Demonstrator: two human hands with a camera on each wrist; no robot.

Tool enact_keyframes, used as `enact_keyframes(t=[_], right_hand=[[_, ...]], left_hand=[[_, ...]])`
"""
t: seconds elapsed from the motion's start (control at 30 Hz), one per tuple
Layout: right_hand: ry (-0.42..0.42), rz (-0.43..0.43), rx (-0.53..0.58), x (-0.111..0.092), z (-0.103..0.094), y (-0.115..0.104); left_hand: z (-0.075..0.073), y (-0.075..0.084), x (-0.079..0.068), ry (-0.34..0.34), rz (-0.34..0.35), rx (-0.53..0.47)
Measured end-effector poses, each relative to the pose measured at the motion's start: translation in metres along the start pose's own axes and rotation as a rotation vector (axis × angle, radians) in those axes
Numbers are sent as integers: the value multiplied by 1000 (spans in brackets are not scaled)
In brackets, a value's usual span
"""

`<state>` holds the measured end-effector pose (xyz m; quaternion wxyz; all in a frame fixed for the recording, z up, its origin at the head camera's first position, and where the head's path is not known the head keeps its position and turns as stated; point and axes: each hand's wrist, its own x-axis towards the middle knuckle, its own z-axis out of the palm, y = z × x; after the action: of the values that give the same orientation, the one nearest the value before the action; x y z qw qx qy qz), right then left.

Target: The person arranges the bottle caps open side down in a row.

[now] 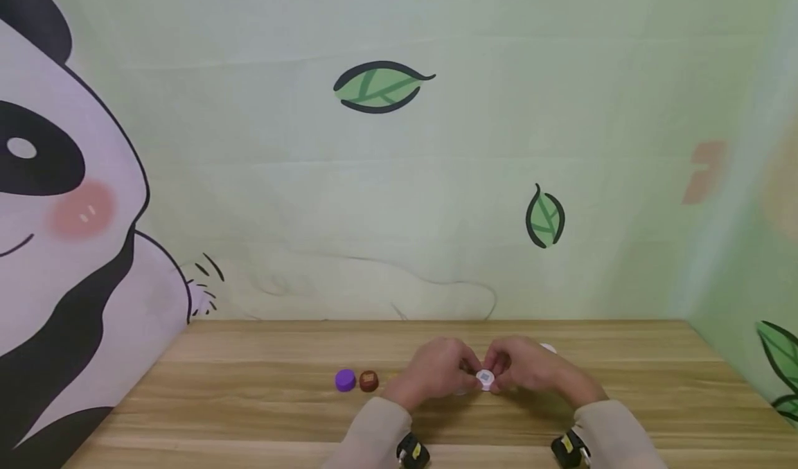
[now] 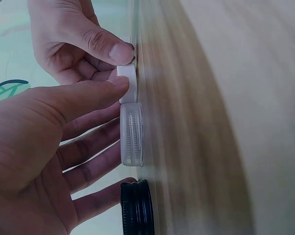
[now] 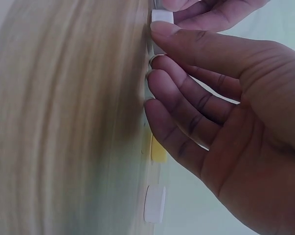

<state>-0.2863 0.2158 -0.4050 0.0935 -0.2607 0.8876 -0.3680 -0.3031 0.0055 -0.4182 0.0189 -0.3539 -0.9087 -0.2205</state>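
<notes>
My two hands meet at the middle of the wooden table [image 1: 262, 358]. Between them is a small white cap [image 1: 485, 377] with a grey mark on its face. My left hand [image 1: 436, 370] holds it from the left and my right hand [image 1: 525, 364] from the right. In the left wrist view my left thumb [image 2: 88, 95] presses the white cap [image 2: 128, 83] and my right thumb [image 2: 105, 46] sits on its far side. The right wrist view shows my right hand [image 3: 220, 98] with its thumb on the cap [image 3: 162, 17]. Its fingertips touch the table.
A purple cap [image 1: 345, 380] and a brown cap [image 1: 368, 381] lie left of my hands. A clear ribbed cap [image 2: 131, 133] and a black cap [image 2: 136, 208] sit under my left hand. A yellow piece [image 3: 158, 147] and another white cap [image 3: 154, 203] lie by my right hand.
</notes>
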Motion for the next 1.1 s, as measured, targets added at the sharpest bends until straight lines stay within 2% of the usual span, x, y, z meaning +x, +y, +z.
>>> enact_keyframes(t=[0.1,0.4,0.57,0.8,1.0,1.1], right_hand=[[2,33,-7,-1,0,-1],[-5,34,0,-1,-1,-4],[-14,39,-13,-1,-3,-4],[-10,-16,-7,-2,-7,0],[69,-67,-34,-5,-14,3],[131,-29,-68,-6,-19,4]], left_hand=[[2,-1,1,1,6,15],[1,0,1,-4,0,17],[-4,0,0,-13,12,-14],[-6,-3,1,-17,-4,-79],[-3,-3,4,16,-43,-121],[-3,-1,7,45,-58,-127]])
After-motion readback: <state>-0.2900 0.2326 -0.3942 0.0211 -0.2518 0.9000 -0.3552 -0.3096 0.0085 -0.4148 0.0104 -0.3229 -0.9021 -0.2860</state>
